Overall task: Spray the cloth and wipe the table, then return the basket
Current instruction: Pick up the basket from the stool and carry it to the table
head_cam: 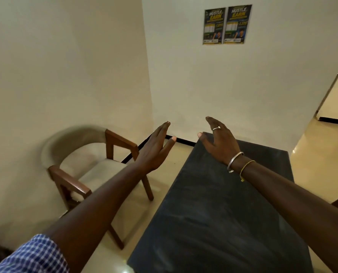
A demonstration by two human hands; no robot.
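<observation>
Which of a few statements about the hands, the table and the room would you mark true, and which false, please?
1. The left hand and right hand are open and hold nothing. True.
2. The chair stands left of the table. True.
3. A basket sits on the table. False: no basket is in view.
4. The far wall is bare. False: two posters hang on it.
5. The bangles are on the left wrist. False: they are on the right wrist.
</observation>
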